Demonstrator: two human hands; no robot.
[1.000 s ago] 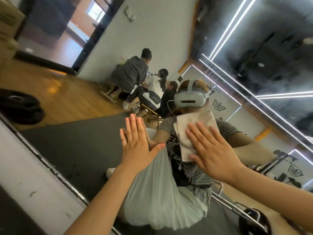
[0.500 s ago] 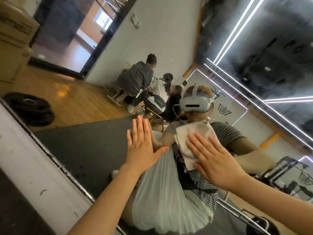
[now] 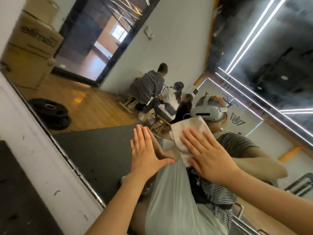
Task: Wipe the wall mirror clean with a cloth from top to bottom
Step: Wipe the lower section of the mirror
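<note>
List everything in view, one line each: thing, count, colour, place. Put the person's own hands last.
wall mirror: one, dark-edged, fills most of the view.
cloth: one, off-white, flat against the glass under the right hand.
wall strip: one, white, left of the mirror.
weight plates: a stack, black, reflected on the wooden floor.
cardboard boxes: a stack, brown, reflected upper left.
seated people: three, reflected at the far wall.
left hand: flat on the glass, fingers straight.
right hand: flat, presses the cloth to the glass.

Stacked weight plates [image 3: 52,112] on wood floor [image 3: 94,107]; cardboard boxes [image 3: 32,46] behind.
</note>
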